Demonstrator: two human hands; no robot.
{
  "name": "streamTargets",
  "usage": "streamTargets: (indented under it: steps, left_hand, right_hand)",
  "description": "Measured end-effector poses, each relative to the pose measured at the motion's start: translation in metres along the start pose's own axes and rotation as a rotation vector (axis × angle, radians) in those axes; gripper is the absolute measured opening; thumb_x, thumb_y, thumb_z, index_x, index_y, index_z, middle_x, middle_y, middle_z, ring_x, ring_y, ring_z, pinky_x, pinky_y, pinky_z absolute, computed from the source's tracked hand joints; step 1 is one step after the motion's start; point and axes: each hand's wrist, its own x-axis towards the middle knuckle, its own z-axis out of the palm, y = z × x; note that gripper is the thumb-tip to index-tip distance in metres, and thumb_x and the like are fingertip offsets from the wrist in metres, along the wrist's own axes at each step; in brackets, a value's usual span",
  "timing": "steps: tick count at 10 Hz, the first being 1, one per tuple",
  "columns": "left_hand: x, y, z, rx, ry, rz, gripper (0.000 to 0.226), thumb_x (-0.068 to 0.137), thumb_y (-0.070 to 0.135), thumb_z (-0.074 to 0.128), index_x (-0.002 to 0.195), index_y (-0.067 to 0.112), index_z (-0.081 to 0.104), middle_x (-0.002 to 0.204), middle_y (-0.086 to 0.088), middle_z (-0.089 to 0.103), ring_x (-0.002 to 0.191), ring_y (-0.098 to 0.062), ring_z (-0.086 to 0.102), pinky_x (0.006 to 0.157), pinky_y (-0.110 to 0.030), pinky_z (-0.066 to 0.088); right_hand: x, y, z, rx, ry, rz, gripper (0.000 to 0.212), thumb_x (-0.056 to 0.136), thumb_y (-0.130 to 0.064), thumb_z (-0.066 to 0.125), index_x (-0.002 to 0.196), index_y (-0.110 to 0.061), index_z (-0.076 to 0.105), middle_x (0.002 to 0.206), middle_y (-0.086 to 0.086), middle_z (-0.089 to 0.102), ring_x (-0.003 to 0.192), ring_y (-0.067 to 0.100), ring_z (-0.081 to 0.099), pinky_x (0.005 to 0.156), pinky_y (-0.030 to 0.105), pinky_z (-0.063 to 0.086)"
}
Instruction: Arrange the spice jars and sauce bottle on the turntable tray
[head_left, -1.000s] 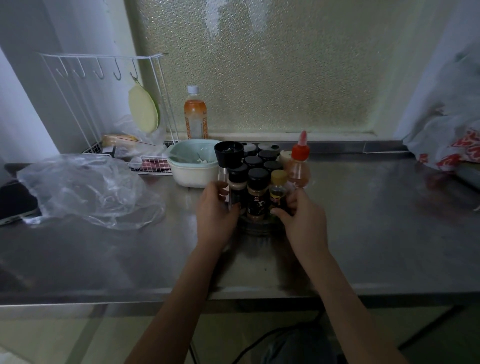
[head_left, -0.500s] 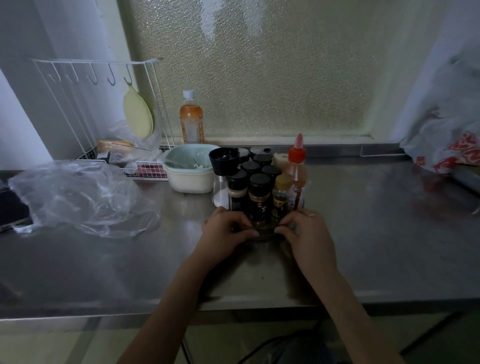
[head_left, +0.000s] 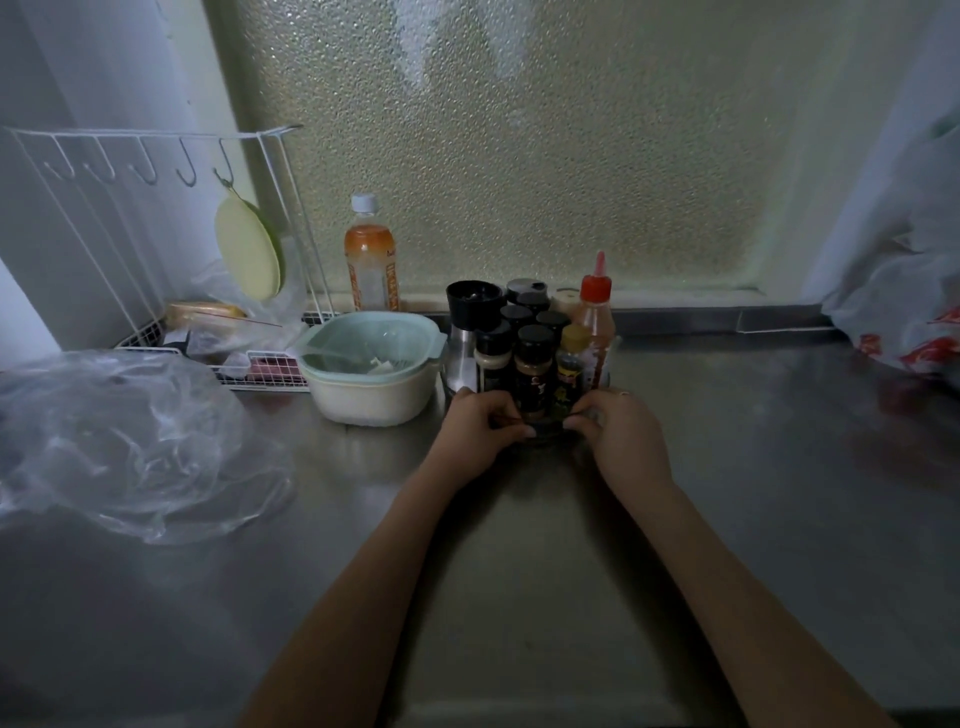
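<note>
Several black-capped spice jars (head_left: 534, 364) stand packed together on a dark round turntable tray (head_left: 548, 429) at the middle of the steel counter. A sauce bottle (head_left: 596, 322) with a red nozzle stands at the tray's right side, and a steel grinder (head_left: 465, 343) with a black top at its left. A yellow-capped jar (head_left: 571, 364) is in the front row. My left hand (head_left: 480, 431) and my right hand (head_left: 621, 436) both pinch the tray's near rim, fingertips almost meeting under the front jars.
A pale green colander in a white bowl (head_left: 374, 364) sits just left of the tray. Behind it stand an orange drink bottle (head_left: 370, 260) and a white wire rack (head_left: 156, 228). A crumpled clear plastic bag (head_left: 130, 441) lies at left, another bag (head_left: 904, 312) at right.
Both hands slid down from the sides of the jars to the tray's front rim. The tray with its jars now sits farther back, close to the bowl.
</note>
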Motion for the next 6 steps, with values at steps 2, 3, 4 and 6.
streamTargets:
  steps: [2, 3, 4, 6]
  left_hand:
    - [0.029, -0.020, 0.008, 0.020, 0.051, -0.043, 0.028, 0.073, 0.023, 0.078, 0.064, 0.029, 0.052, 0.072, 0.000, 0.062, 0.083, -0.020, 0.051, 0.070, -0.010, 0.032]
    - [0.035, -0.029, 0.007, 0.026, 0.065, -0.060, 0.022, 0.074, 0.026, 0.076, 0.068, 0.025, 0.055, 0.081, -0.009, 0.062, 0.087, -0.018, 0.048, 0.069, -0.012, 0.035]
    - [0.036, -0.029, 0.007, 0.064, 0.060, -0.028, 0.019, 0.075, 0.028, 0.075, 0.071, 0.025, 0.057, 0.080, -0.005, 0.063, 0.089, -0.021, 0.049, 0.073, -0.031, 0.040]
    - [0.022, -0.004, 0.000, 0.281, 0.277, 0.116, 0.019, 0.079, 0.031, 0.064, 0.087, 0.015, 0.057, 0.091, -0.001, 0.057, 0.091, -0.016, 0.046, 0.070, -0.029, 0.042]
  right_hand:
    - [0.036, 0.003, 0.016, 0.045, -0.007, 0.003, 0.013, 0.081, -0.018, 0.068, 0.088, -0.008, 0.071, 0.096, 0.012, 0.067, 0.091, 0.028, 0.060, 0.067, 0.029, 0.036]
    - [0.045, 0.004, 0.023, 0.076, 0.005, -0.010, 0.013, 0.081, -0.016, 0.069, 0.088, -0.006, 0.070, 0.096, 0.013, 0.068, 0.088, 0.026, 0.059, 0.065, 0.027, 0.029]
    - [0.047, 0.010, 0.027, 0.093, 0.051, -0.062, 0.011, 0.081, -0.018, 0.070, 0.086, -0.008, 0.070, 0.093, 0.010, 0.069, 0.080, 0.019, 0.056, 0.062, 0.025, 0.026]
    - [0.046, 0.015, 0.023, 0.213, 0.060, -0.036, 0.015, 0.083, -0.017, 0.068, 0.097, -0.013, 0.068, 0.097, 0.006, 0.071, 0.092, 0.022, 0.064, 0.073, 0.024, 0.040]
